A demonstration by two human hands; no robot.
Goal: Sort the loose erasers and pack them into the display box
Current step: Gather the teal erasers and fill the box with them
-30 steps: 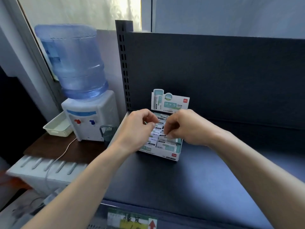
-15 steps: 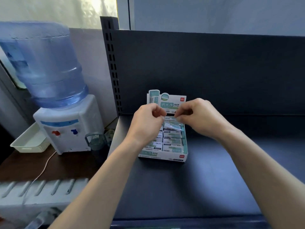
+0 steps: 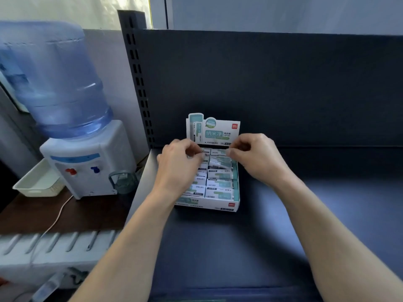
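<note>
**Erasers (image 3: 220,184) packed crosswise in box (image 3: 207,206)**

Left hand (image 3: 181,162) and right hand (image 3: 257,158) curled over back row, fingertips at rearmost erasers; gripping or only touching, cannot tell. Laid in two columns, long axes left to right. Box running front to back, card (image 3: 213,131) upright at rear, near left edge of shelf (image 3: 283,236). Open room in front and to right. Past left edge: slotted post (image 3: 139,83), dispenser (image 3: 87,162), cup (image 3: 124,182), tray (image 3: 37,184).
</note>
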